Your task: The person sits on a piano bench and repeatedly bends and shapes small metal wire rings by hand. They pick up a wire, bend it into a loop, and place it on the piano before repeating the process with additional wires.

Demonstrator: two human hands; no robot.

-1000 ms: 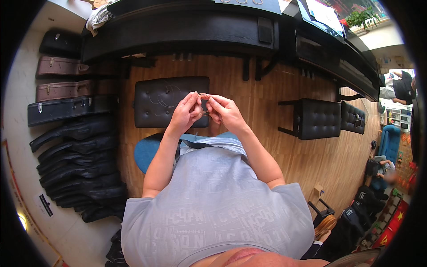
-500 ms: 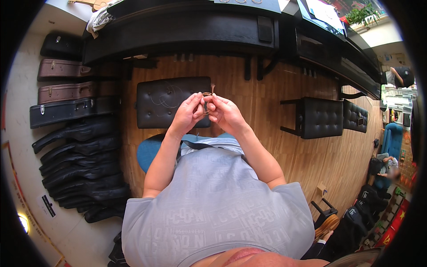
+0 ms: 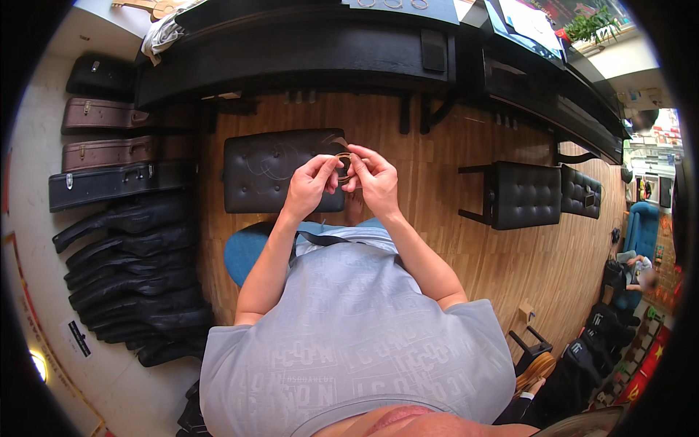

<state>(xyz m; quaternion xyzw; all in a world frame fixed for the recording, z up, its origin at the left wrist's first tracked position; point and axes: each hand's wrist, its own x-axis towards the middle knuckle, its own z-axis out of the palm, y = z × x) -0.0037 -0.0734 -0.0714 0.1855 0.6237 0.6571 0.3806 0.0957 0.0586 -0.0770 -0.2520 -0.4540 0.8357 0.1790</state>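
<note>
Both hands meet in front of me over the near right part of a black tufted bench (image 3: 244,191). Between them is a small coil of bronze-coloured wire (image 3: 344,155), which looks like a wound guitar string. My left hand (image 3: 309,191) pinches the coil's left side between thumb and fingertips. On its other side my right hand (image 3: 377,186) grips the coil with thumb and index finger. A blurred loose end (image 3: 336,140) sticks out above the fingers. Thin pale strings (image 3: 279,169) lie in loose loops on the bench's black seat.
A black piano (image 3: 291,54) spans the far side, with several coiled strings (image 3: 393,4) on top. Hard instrument cases (image 3: 109,153) and soft black bags (image 3: 131,255) line the left. Another bench (image 3: 528,193) stands on the right. A person (image 3: 641,269) sits far right.
My right hand has turned and its fingers have spread around the coil, which now shows as a rounder ring. The loose end has swung left. My left hand has shifted slightly.
</note>
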